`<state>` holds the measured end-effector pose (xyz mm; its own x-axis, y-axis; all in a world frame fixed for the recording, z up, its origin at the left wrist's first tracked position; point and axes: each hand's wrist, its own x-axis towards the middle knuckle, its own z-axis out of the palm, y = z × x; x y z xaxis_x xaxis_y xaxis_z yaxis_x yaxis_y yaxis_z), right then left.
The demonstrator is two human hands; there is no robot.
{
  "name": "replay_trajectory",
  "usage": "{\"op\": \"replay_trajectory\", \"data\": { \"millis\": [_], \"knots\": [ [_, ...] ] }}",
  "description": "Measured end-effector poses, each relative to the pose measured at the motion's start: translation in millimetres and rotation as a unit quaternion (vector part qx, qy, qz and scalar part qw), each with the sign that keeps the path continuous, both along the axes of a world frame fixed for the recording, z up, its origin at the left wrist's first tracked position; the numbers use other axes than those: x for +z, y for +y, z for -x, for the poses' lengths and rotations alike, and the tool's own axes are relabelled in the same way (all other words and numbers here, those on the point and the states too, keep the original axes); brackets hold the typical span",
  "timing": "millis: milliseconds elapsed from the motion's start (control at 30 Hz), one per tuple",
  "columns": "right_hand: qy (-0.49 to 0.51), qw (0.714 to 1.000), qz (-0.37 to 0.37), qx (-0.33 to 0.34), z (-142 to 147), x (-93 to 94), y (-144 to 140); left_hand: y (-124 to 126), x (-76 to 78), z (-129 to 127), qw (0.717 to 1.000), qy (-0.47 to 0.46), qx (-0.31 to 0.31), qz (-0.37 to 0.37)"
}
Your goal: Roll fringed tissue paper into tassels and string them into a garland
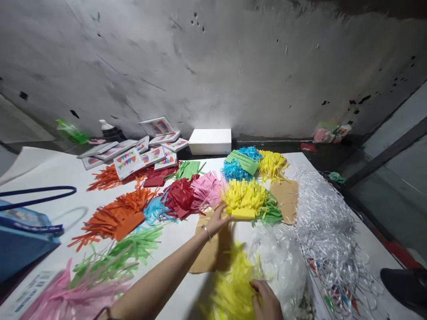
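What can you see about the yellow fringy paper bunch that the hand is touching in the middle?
The yellow fringed bunch looks like thin paper cut into many narrow strips that stick up and curl, joined along an uncut band at its near edge. It lies flat on the white table, partly over a brown card sheet. The left hand touches that near band at its left corner. Pink fringes press against its left side, green fringes against its right, and blue ones lie just behind it.

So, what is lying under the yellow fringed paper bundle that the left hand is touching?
Under the yellow fringed bundle at the left hand, a green fringed bundle sticks out on the right, and brown cardboard shows below. How far each reaches underneath is covered.
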<state>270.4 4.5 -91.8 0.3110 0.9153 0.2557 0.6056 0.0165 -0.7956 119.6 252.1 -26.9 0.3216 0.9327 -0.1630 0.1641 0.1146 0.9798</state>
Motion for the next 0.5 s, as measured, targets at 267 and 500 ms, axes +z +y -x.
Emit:
{"op": "replay_trajectory", "data": {
  "millis": [267, 500],
  "knots": [
    [-0.134, 0.985, -0.064, 0.085, 32.6, 64.5, 30.8, -123.3, 19.5, 45.2, 0.882, 0.215, -0.242, -0.341],
    [-0.201, 0.974, -0.036, 0.102, 84.1, 93.6, 40.1, -166.5, 35.1, 107.6, 0.883, 0.269, -0.065, -0.378]
  ]
}}
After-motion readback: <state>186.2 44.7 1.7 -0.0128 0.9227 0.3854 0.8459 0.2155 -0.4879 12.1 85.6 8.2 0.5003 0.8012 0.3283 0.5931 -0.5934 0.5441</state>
